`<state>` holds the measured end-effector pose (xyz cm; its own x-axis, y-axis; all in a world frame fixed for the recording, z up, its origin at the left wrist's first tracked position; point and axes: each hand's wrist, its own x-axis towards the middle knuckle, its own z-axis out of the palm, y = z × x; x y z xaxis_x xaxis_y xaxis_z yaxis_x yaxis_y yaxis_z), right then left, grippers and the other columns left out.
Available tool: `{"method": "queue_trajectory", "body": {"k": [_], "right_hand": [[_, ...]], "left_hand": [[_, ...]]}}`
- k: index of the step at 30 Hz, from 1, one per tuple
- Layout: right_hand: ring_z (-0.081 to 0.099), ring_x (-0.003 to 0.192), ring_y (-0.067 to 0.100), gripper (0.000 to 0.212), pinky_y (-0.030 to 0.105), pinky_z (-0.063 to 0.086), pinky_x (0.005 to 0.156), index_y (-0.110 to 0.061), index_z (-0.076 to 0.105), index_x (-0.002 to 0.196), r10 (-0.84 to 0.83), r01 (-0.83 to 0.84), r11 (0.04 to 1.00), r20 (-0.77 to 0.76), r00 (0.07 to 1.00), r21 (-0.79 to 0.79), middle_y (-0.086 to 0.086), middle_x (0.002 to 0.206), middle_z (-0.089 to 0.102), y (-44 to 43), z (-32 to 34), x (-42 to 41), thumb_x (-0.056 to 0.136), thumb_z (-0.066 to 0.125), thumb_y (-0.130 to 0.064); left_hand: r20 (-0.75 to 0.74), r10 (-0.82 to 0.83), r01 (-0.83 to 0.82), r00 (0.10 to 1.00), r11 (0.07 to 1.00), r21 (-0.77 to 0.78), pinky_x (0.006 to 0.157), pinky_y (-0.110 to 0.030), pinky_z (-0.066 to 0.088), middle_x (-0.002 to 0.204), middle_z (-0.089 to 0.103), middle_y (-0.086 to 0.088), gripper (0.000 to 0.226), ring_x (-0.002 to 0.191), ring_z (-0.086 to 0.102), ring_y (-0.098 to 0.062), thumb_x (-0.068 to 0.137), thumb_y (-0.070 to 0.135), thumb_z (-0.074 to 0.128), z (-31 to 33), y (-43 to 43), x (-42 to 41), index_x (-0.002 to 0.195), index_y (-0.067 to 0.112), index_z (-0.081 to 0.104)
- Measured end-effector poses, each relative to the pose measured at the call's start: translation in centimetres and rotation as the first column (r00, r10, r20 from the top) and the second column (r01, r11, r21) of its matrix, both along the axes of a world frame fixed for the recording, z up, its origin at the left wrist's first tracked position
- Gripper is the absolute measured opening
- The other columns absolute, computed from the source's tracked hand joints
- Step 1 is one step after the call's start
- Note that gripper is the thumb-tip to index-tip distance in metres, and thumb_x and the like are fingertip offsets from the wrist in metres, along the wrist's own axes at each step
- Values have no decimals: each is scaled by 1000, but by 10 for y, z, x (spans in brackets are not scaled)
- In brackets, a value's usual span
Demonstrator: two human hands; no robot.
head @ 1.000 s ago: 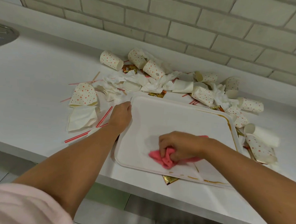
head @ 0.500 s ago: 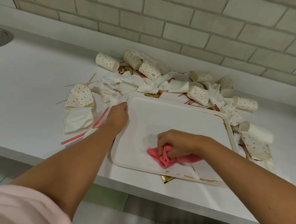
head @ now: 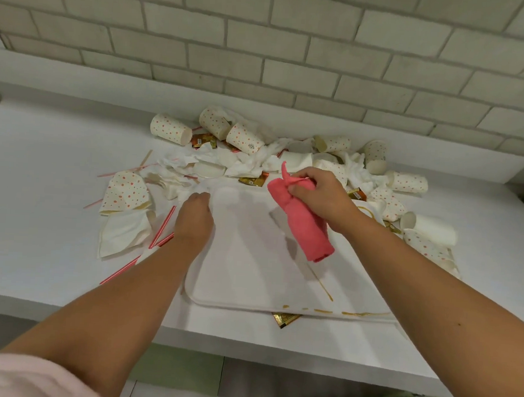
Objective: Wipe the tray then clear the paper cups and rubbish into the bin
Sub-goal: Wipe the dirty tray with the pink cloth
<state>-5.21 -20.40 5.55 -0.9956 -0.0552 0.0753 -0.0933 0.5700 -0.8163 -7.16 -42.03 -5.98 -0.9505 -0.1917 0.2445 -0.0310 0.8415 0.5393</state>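
Pale brick wall [head: 264, 45] runs across the top of the frame, and below it a white bench [head: 38, 221] carries everything. At the centre lies the white tray [head: 243, 277], flat on the bench, its near edge close to the bench's front lip. Brown streaks [head: 355, 313] of liquid trail along that near edge, and one thin line runs up toward the middle.

The left hand [head: 193, 217] sits at the tray's upper-left corner, fingers curled down over the rim and gripping it. The right hand [head: 319, 195] is over the tray's upper-right part, clenched round the top of a pink cloth [head: 306, 231]. The cloth hangs from the fist in a loose roll that slants toward the centre of the frame and casts a shadow on the tray. Whether its lower end touches the tray cannot be told.

A gold sachet [head: 284, 319] pokes out from under the tray's near edge. Rubbish lies behind the tray and to both sides:
- dotted paper cups [head: 170, 129] on their sides along the wall
- a flattened cup [head: 126, 193] at the left
- a plain white cup [head: 427, 228] at the right
- crumpled napkins [head: 195, 163] between the cups
- red straws [head: 160, 229] just left of the left hand

A pink sleeve [head: 28, 380] shows in the lower-left corner.
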Motion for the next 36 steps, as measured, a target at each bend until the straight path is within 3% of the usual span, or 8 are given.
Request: {"method": "queue_trajectory", "body": {"k": [4, 7, 12, 17, 22, 26, 30, 36], "right_hand": [[60, 80, 16, 15, 29, 52, 71, -11, 62, 103, -77, 131, 941, 181, 980, -311, 7, 97, 62, -3, -4, 0, 89, 58, -9], [60, 86, 19, 27, 31, 52, 74, -7, 59, 117, -141, 230, 892, 243, 960, -389, 10, 105, 62, -10, -10, -1, 90, 56, -7], [59, 103, 22, 35, 30, 51, 82, -5, 49, 129, -114, 239, 845, 274, 955, -478, 9, 119, 60, -26, -24, 3, 95, 49, -10], [62, 93, 15, 26, 35, 48, 95, -12, 64, 106, 102, 131, 705, 283, 954, -697, 4, 99, 66, -26, -24, 9, 99, 38, -13], [50, 79, 13, 33, 22, 37, 65, -9, 65, 109, 22, 93, 940, 331, 943, -328, 1, 88, 57, 2, -22, 10, 87, 42, 1], [58, 95, 19, 40, 21, 45, 68, -14, 52, 132, -150, 165, 986, 254, 955, -36, 5, 124, 54, 45, -32, 7, 96, 36, -6], [47, 125, 27, 38, 29, 38, 100, -9, 56, 128, -380, 331, 869, 67, 923, 368, 13, 139, 44, 100, -50, -1, 96, 38, -2], [45, 119, 28, 34, 29, 37, 98, -2, 58, 122, -445, 337, 693, 10, 896, 638, 14, 127, 47, 138, -80, 5, 93, 40, 3]], "left_hand": [[-159, -9, 10, 987, 1000, 2, 93, -36, 41, 117, 52, -22, 34, 110, 50, -35, 92, -4, 42, 12, 6, -2, 123, -4, 55], [-264, -79, 126, 961, 978, 166, 86, -29, 39, 110, 57, -20, 28, 102, 53, -30, 97, 8, 40, 40, 30, 1, 115, -1, 59], [111, -391, 217, 914, 701, 680, 101, -41, 42, 117, 59, -4, 44, 109, 56, -22, 99, 44, 29, 68, 74, 6, 121, 14, 53], [102, -461, 281, 882, 687, 670, 103, -36, 43, 126, 58, 0, 46, 116, 55, -18, 93, 46, 46, 73, 85, 2, 130, 19, 51], [-4, -394, 362, 919, 842, 400, 97, -26, 40, 125, 59, -3, 42, 117, 54, -21, 90, 16, 57, 70, 91, -3, 131, 15, 49], [-33, -315, 316, 949, 941, 117, 81, -38, 47, 111, 62, -7, 34, 102, 59, -28, 93, 21, 50, 64, 95, -8, 125, 14, 46], [72, -329, 337, 942, 921, -195, 88, -36, 46, 127, 51, -9, 31, 114, 48, -26, 95, 16, 44, 43, 96, -16, 125, 10, 52], [171, -287, 322, 943, 915, -243, 86, -36, 39, 113, 61, -9, 34, 107, 46, -28, 100, 24, 33, 34, 110, -19, 106, 10, 64]]}}
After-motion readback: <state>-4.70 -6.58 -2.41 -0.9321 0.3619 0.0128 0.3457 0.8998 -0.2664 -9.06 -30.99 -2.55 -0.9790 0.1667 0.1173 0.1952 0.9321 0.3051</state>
